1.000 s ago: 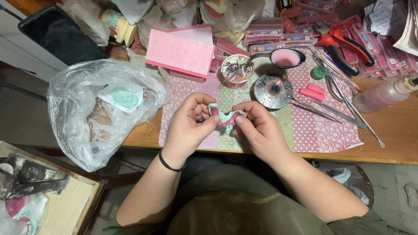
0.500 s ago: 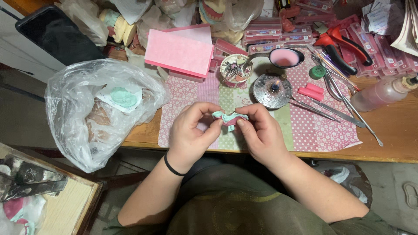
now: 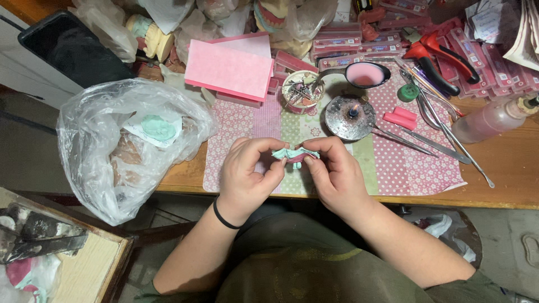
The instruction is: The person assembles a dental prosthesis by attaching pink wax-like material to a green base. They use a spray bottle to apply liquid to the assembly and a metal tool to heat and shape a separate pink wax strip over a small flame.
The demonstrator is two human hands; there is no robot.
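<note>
Both hands at bench edge, above the pink patterned mat [image 3: 393, 163]. Left hand [image 3: 247, 174] and right hand [image 3: 331, 174] each closed in a fingertip pinch on one small mint-green piece [image 3: 292, 154], which looks like a dental impression or cast w/ a pink bit showing beneath; exact kind can't be confirmed. Piece sits between the two thumbs, clear of the mat. Judgement: light, small, probably brittle at thin edges and a bit smooth, so best held by the thicker outer ends, w/ even pressure, not by the middle span. Just beyond the hands: a round spirit burner [image 3: 351, 116] and a spoon w/ pink wax [image 3: 366, 74]. Right of the right hand: long metal instruments [image 3: 432, 143] and a plastic bottle [image 3: 494, 119]. Left of the left hand: a clear plastic bag [image 3: 112, 163] overhanging the bench; beyond it, a pink wax-sheet stack [image 3: 227, 70].
</note>
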